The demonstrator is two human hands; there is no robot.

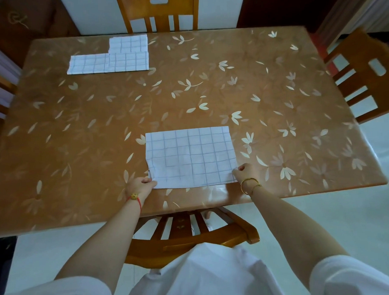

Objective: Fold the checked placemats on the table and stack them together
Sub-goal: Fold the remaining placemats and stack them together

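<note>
A white placemat with a thin blue check (190,157) lies flat near the table's front edge, folded into a rectangle. My left hand (140,185) pinches its near left corner. My right hand (245,171) pinches its near right corner. At the far left of the table lie more checked placemats (108,62): a folded one (128,44) sits partly on top of a longer one.
The table (275,100) has an orange floral cover. Wooden chairs stand at the far side (160,14), at the right (367,75) and tucked under the near edge (187,236). The floor is pale tile.
</note>
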